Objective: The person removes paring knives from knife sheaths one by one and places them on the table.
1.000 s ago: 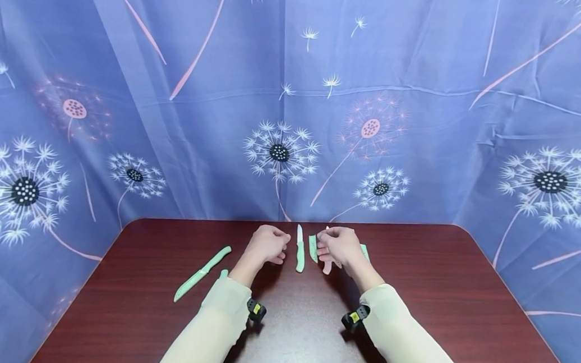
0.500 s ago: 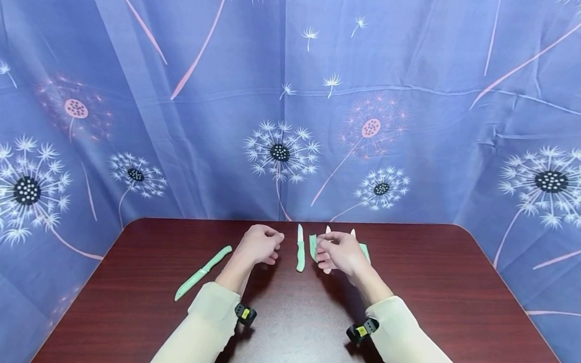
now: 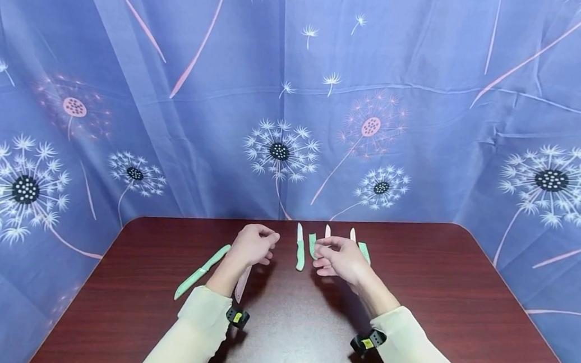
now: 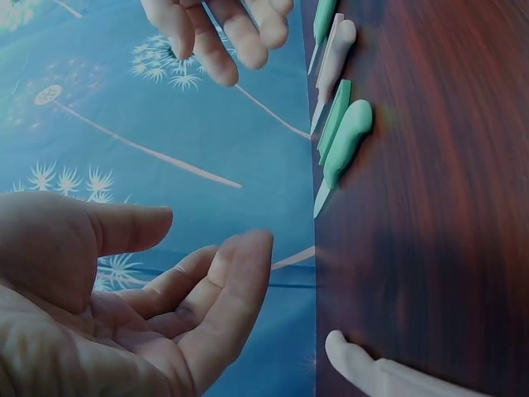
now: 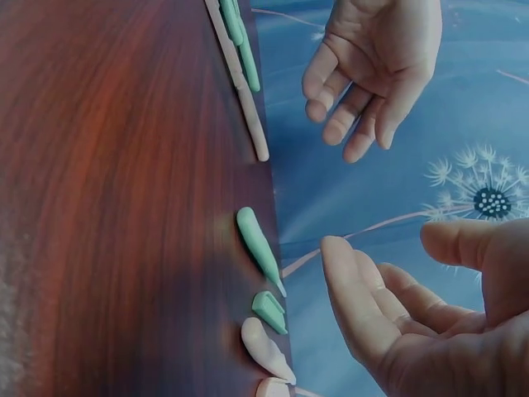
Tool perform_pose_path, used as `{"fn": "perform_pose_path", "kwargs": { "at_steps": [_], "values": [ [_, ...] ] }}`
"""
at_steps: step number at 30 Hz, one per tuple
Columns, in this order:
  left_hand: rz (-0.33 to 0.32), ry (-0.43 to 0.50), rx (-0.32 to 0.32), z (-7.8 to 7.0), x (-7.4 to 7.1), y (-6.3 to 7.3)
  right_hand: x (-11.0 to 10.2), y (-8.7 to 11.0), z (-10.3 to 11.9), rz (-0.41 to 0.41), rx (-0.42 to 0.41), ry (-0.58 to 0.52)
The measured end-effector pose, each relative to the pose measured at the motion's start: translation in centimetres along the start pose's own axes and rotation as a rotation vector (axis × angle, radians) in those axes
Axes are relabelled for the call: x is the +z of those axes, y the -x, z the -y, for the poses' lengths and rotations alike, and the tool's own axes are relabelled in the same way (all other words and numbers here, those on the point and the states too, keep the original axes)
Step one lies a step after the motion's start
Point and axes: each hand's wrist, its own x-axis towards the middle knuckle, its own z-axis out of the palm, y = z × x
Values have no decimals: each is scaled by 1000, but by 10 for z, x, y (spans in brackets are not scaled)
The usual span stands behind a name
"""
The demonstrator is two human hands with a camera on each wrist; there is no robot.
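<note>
My left hand [image 3: 254, 245] hovers over the left-middle of the table, fingers loosely bent, nothing in its grasp. Below its wrist lies a pink knife in its sheath [image 3: 241, 286], partly hidden by the arm. Farther left is a green sheathed knife [image 3: 203, 271]. My right hand [image 3: 344, 259], also holding nothing, hovers over the right group, thumb and fingers apart in the right wrist view. Between the hands lies a green paring knife [image 3: 300, 254] with a bare white blade. Beside it is a green sheath [image 3: 312, 245]; two pale blade tips [image 3: 353, 234] show behind the right hand.
Another green sheath [image 3: 364, 252] lies right of the right hand. In the right wrist view, a pink-handled knife [image 5: 264, 347] lies past the green sheath. The dark red wooden table [image 3: 440, 282] ends at a blue dandelion-print curtain [image 3: 212, 142].
Both hands have drawn apart, the left one moving left and the right one slightly right and toward me. More of the pink sheathed knife and the blade tips now show. The knives have stayed put.
</note>
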Motion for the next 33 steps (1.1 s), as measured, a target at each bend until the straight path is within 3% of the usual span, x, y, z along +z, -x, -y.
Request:
{"fn": "perform_pose_path", "kwargs": {
  "at_steps": [9, 21, 33],
  "values": [
    [-49, -54, 34, 2, -11, 6, 4, 7, -4, 36, -8, -1],
    [-75, -128, 26, 9, -21, 8, 13, 15, -9, 61, 12, -7],
    [-162, -375, 58, 19, -38, -1, 32, 22, -15, 108, -9, 21]
  ]
}}
